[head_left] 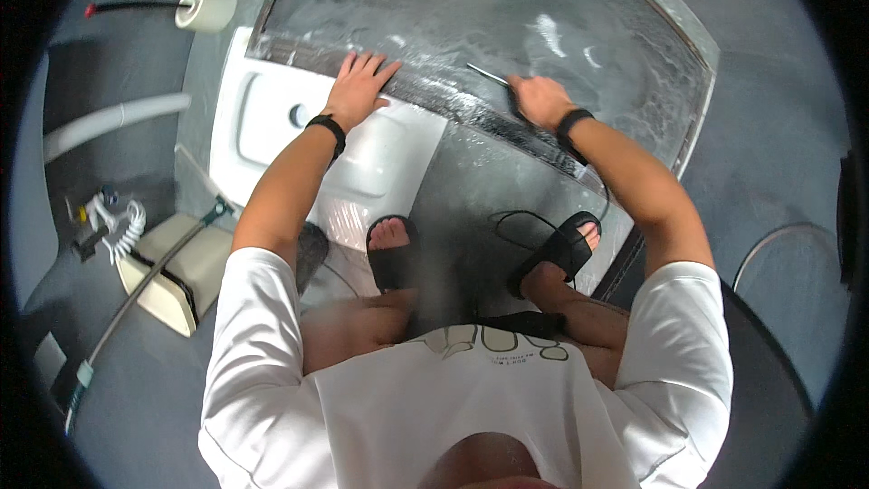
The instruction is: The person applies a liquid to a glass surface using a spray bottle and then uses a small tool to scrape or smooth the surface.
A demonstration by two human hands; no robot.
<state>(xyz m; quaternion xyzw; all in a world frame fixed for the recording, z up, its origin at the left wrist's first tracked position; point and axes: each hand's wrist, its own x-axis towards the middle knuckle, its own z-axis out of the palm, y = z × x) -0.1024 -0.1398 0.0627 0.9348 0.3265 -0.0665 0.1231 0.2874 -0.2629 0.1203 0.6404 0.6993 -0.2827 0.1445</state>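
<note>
My left hand (358, 89) lies flat, fingers spread, on the wet dark ledge (434, 92) beside the white ceramic squat toilet (380, 142). To the right, my right hand (542, 100) grips a thin metal-ended tool (486, 73) with a dark handle; its exact kind cannot be told. The tool's tip points left over the wet grey shower floor (543, 34), beyond the ledge. Whether the tip touches the surface cannot be told. Both wrists wear black bands.
A toilet drain hole (297, 115) lies left of my left hand. A long-handled pole (149, 272) leans at the left, across a beige bin (193, 265). A brush with a black handle (136, 5) is at the upper left. A thin black cord (523, 214) loops near my right sandal (560, 251).
</note>
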